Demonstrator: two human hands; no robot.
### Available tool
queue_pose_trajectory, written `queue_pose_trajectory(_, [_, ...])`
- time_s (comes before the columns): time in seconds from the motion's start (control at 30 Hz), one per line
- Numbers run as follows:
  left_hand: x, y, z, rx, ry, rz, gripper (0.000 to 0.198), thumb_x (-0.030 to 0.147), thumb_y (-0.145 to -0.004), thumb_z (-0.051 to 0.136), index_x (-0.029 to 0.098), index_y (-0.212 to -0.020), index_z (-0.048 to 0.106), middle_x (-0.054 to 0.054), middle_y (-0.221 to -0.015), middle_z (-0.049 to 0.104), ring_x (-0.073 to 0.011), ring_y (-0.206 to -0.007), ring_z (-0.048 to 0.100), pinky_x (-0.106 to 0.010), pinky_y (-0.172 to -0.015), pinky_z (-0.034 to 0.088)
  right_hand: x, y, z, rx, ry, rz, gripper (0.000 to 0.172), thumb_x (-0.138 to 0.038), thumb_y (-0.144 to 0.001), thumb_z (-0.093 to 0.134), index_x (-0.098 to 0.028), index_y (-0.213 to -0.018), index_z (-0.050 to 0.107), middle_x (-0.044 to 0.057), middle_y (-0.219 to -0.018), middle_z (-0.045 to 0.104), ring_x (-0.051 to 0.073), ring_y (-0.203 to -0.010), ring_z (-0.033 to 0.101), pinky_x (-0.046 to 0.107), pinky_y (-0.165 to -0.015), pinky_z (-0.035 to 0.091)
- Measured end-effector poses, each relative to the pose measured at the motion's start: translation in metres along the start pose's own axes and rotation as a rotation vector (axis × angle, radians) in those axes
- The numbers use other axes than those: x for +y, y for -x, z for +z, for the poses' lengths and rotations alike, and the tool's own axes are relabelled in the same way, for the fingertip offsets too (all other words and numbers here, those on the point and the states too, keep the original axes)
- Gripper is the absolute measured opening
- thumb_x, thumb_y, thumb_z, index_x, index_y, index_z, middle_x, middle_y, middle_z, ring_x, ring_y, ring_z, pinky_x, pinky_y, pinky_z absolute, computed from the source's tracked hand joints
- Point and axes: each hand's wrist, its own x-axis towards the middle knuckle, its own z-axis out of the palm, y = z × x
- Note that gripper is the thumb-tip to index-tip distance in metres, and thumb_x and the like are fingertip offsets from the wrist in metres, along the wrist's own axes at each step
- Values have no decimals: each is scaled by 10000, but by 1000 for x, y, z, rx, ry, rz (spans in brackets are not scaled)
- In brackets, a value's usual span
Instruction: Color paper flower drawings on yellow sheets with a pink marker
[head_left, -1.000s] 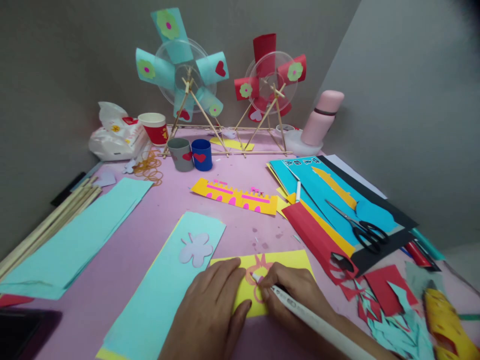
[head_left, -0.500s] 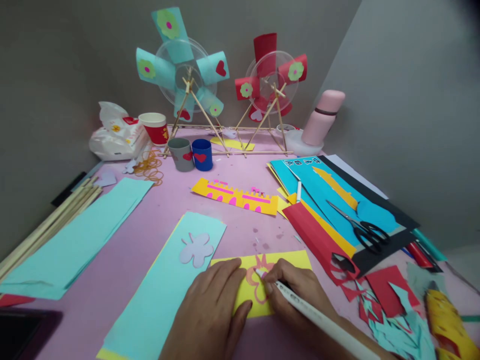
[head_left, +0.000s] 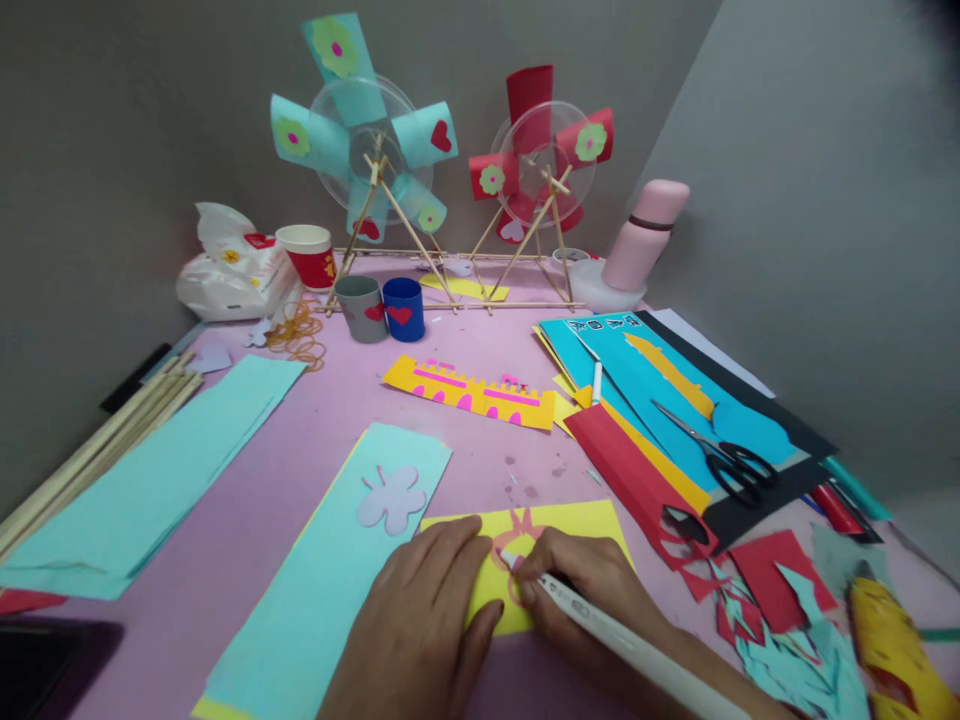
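My right hand grips a white marker with a pink tip, and the tip rests on a yellow paper sheet where an orange-pink outline is drawn. My left hand lies flat with fingers spread on the left part of that yellow sheet and holds it down. Just left of it lies a light teal strip with a pale flower cut-out on top.
Scissors lie on stacked blue, black and red papers at the right. Paper scraps sit at the lower right. Wooden sticks and a teal sheet lie left. Two paper-cup wheels, small cups and a pink bottle stand at the back.
The marker tip has shifted slightly back to the left and up along the outline on the yellow sheet. My left hand has stayed put.
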Motion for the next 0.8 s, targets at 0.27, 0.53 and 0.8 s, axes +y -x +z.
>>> queue_pose_trajectory(0.27, [-1, 1, -1, -10, 0, -2, 278, 277, -887, 459, 182, -1133, 548, -82, -1130, 642, -227, -1018, 606, -357, -818, 525, -5, -1, -7, -52, -78, 79, 151, -156, -721, 469, -197, -615, 568, 3, -508, 660, 105, -408, 589, 181, -437, 440])
queue_pose_trajectory(0.53, [-1, -1, 0, -19, -11, 6, 280, 278, -896, 454, 169, -1138, 541, -91, -1135, 637, -231, -1022, 603, -368, -809, 532, -7, 2, -13, -19, -127, 144, 167, -195, -747, 452, -192, -600, 531, -4, -471, 581, 111, -384, 527, 189, -389, 382])
queue_pose_trajectory(0.8, [-2, 1, 0, -58, -6, 2, 298, 292, -892, 478, 193, -1166, 544, -80, -1170, 615, -230, -1050, 582, -366, -834, 517, -2, 8, -8, 38, -166, 358, 91, -200, -731, 465, -207, -640, 475, -64, -465, 443, 90, -379, 419, 187, -373, 294])
